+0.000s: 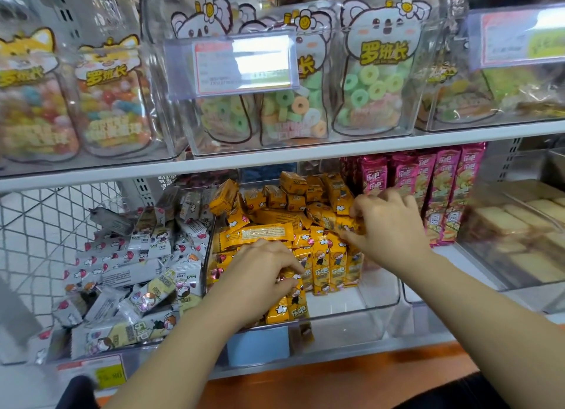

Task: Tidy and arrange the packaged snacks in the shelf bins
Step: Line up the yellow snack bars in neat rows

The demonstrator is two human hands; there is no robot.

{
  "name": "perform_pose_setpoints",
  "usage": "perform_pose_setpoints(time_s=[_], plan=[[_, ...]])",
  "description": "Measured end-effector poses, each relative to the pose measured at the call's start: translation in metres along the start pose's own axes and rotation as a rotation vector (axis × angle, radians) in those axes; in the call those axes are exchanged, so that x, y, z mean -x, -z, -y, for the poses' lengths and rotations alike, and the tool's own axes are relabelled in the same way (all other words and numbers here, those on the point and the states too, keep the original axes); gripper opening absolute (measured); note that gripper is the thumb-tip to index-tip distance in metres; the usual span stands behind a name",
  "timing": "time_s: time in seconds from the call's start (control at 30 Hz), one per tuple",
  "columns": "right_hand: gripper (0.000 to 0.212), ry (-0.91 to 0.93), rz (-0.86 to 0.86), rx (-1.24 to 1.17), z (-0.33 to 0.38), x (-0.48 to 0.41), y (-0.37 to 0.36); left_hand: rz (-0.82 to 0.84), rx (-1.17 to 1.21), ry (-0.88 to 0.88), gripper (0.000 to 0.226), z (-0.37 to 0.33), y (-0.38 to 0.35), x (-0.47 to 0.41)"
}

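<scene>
Inside the clear bin (379, 313), both my arms reach forward with palms down. My left hand (260, 274) sits low at the front, fingers (287, 269) curled over and gripping the upright orange packets (324, 265). My right hand (391, 222) is higher and farther back, fingertips (351, 212) pinching a loose orange packet (342, 225) on the heap. White packets (131, 274) lie left of my left fingers; pink packets (443, 188) stand just right of my right fingers
</scene>
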State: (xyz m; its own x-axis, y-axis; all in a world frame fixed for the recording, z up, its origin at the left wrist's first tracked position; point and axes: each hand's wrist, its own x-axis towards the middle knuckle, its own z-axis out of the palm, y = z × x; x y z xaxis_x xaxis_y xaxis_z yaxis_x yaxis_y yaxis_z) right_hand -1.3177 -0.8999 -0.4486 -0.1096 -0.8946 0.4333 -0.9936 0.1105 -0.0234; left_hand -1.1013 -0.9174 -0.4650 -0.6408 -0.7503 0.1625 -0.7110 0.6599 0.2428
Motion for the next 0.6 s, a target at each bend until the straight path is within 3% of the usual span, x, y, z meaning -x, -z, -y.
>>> perform_pose_setpoints(time_s=[0.1,0.3,0.47,0.6], plan=[[0.034,0.003,-0.014,-0.004,0.002,-0.001,-0.002,-0.055,0.040,0.018,0.020,0.004,0.004,0.000],[0.030,-0.055,-0.062,-0.235,0.001,0.007,0.012,-0.145,0.066,0.071,0.014,0.007,0.012,0.005],[0.026,-0.116,0.030,-0.625,0.001,0.021,0.028,-0.246,0.106,0.132,0.015,0.008,0.018,0.007],[0.020,-0.142,0.163,-1.031,0.006,0.024,0.033,-0.293,0.322,0.196,0.039,0.004,0.019,0.008]])
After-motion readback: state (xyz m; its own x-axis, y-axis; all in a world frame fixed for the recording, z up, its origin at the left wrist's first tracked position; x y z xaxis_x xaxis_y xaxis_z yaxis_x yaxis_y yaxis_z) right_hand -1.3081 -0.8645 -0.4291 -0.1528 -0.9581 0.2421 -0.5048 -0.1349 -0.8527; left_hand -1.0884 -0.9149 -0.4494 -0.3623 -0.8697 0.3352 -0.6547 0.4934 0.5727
